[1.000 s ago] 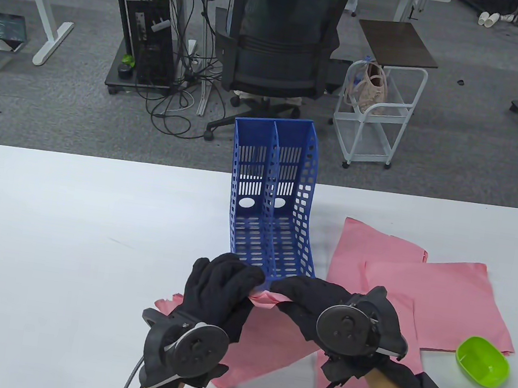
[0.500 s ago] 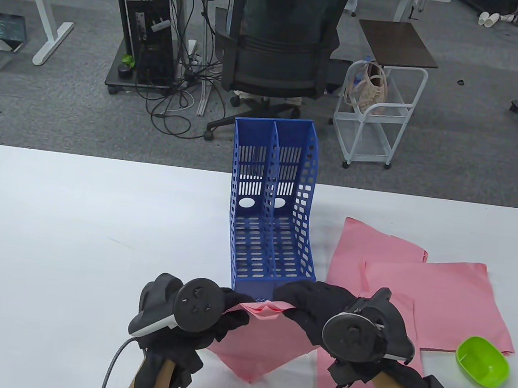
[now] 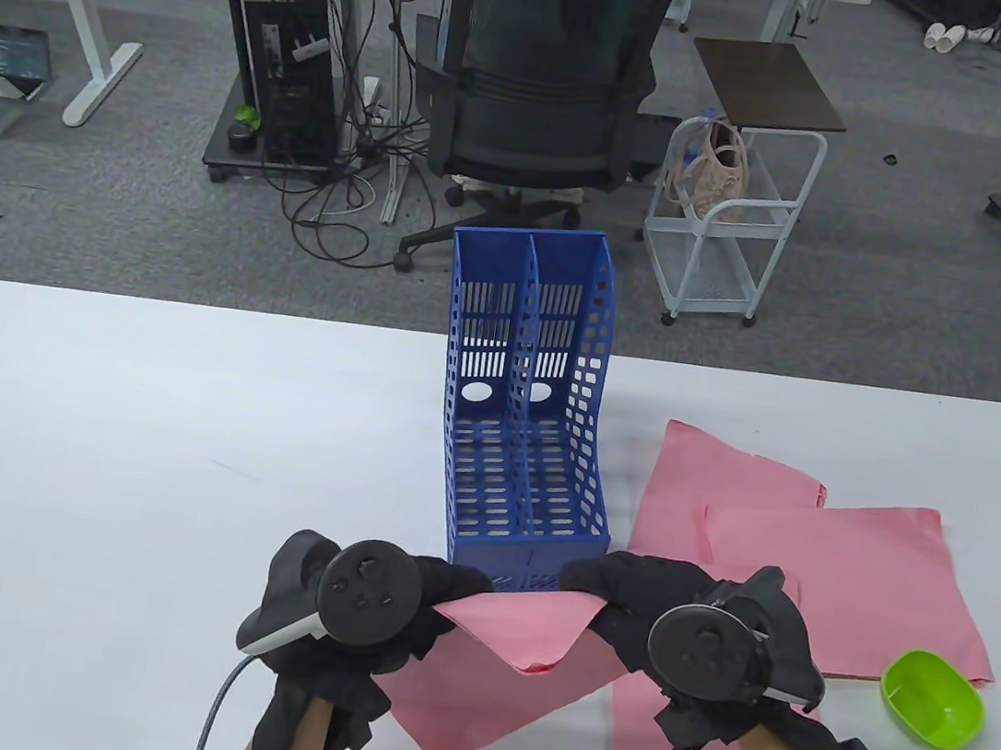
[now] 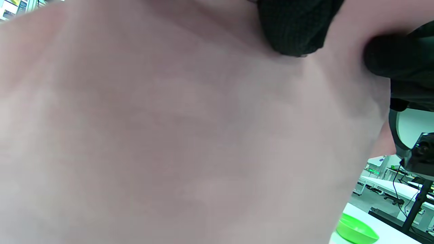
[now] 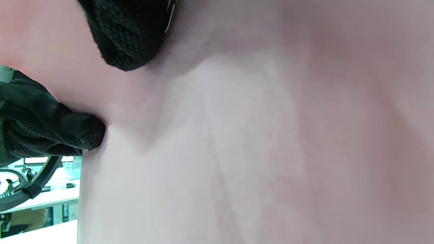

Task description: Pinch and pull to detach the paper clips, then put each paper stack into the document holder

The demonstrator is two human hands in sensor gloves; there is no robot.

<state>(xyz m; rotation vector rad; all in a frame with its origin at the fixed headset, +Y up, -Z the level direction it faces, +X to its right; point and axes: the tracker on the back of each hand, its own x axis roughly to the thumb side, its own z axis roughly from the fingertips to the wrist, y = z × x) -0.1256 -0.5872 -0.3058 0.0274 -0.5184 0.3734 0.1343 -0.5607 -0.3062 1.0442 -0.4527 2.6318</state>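
A pink paper stack (image 3: 509, 646) hangs lifted between both hands, just in front of the blue two-slot document holder (image 3: 524, 416). My left hand (image 3: 433, 591) grips its left top corner and my right hand (image 3: 609, 595) grips its right top corner; the lower corner droops toward the table. The paper (image 4: 169, 135) fills the left wrist view, with a gloved fingertip (image 4: 291, 30) pressed on it. It also fills the right wrist view as pink paper (image 5: 254, 135) under a gloved fingertip (image 5: 129, 34). I see no paper clip.
More pink paper stacks (image 3: 845, 572) lie on the white table (image 3: 129, 434) right of the holder, one under my right forearm. A green bowl (image 3: 931, 701) sits near the right front edge. An office chair (image 3: 540, 92) stands beyond the table.
The hands have moved apart and the crumpled top edge of the stack has stretched flat between them. My left hand turned over and dropped lower left; the right hand shifted slightly right.
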